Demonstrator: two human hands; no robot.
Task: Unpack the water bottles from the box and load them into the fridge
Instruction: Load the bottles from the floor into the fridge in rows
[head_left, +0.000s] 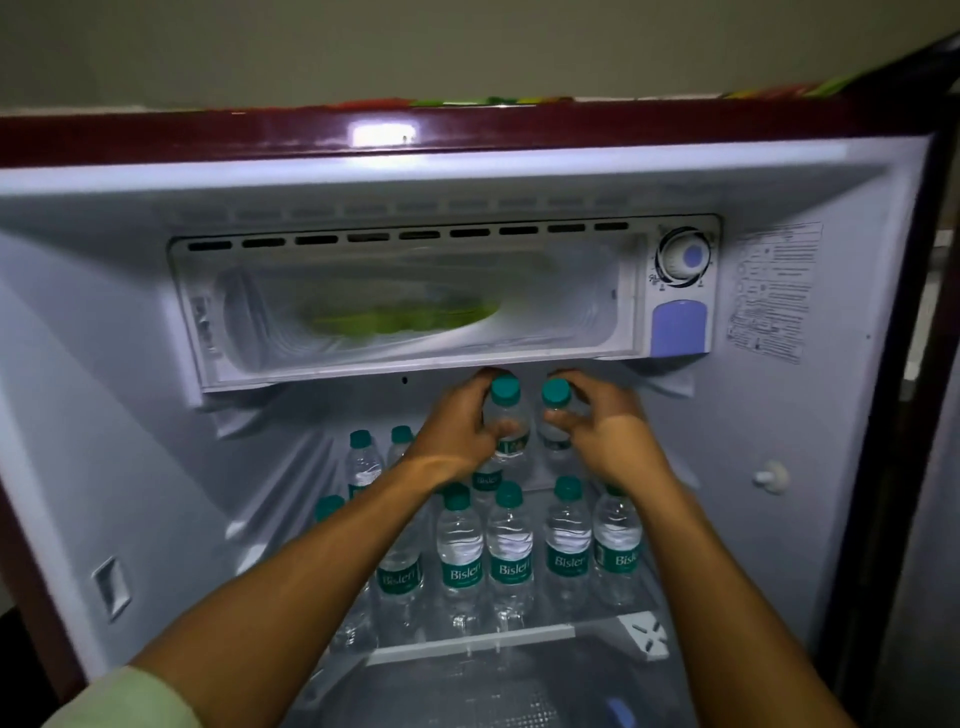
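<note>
Clear plastic bottles, small, light, probably slippery: left hand (457, 426) grips one bottle (506, 415), right hand (592, 421) another (555, 410), each around the upper body below the cap.

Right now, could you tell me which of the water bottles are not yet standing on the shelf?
The two bottles held up under the freezer box: one in the left hand, one in the right hand.

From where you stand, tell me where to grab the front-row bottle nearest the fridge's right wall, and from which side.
Grip that bottle by its neck and shoulder, just under the green cap, coming from the front and slightly above. It stands upright at the open shelf edge; a neighbouring bottle crowds its left side, so a side approach looks tight. Both hands, left and right, each already hold a bottle.
</note>
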